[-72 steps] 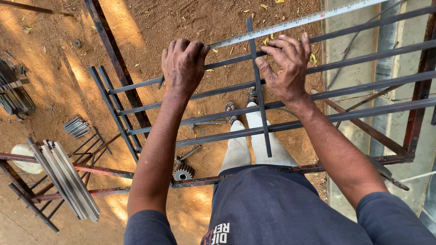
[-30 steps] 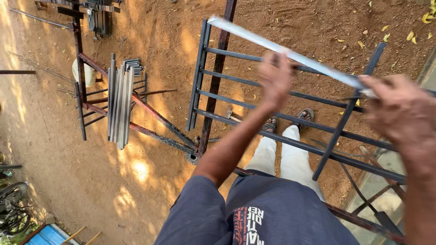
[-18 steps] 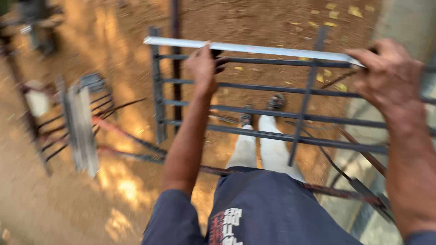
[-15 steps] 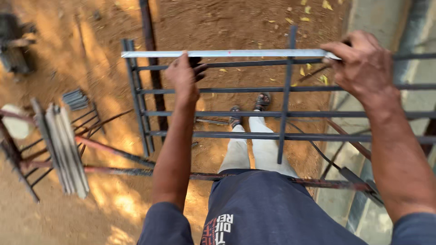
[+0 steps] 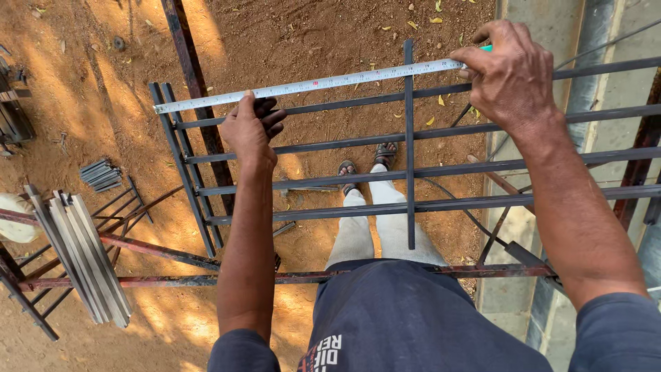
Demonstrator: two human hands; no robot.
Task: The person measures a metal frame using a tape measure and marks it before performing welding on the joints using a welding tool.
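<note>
Outdoor yard of reddish-brown dirt (image 5: 310, 27) seen from above, dappled with sun and shade and scattered with dry yellow leaves. A grey concrete strip (image 5: 544, 27) runs down the right side.

A person stands looking down at a dark metal grille (image 5: 413, 205) that lies flat at about waist height. It has several long bars running left to right, one cross bar (image 5: 409, 145) running away from the person, and a doubled end bar on the left. It rests on a rusty red frame (image 5: 172, 281) beneath it.

A tape measure blade (image 5: 310, 85), pale with fine markings, is stretched across the far edge of the grille, slightly slanted, its free end just past the left end bar.

The left hand (image 5: 249, 129) lies palm down on the far bars near the left end, fingers curled over them and touching the tape from below, pressing it in place; this grip is closed around the bar. The right hand (image 5: 511, 72) is further right, beyond the cross bar, its fingers bent together and pinching the tape where it leaves a small green case, which is mostly hidden.

Through the bars show the person's pale trousers (image 5: 375, 231) and sandalled feet (image 5: 365, 165) on the dirt. The dark blue shirt fills the bottom of the view.

At the left, a bundle of pale metal strips (image 5: 79, 258) leans across the rusty frame, and a small stack of short dark bars (image 5: 100, 174) lies on the ground nearby
</note>
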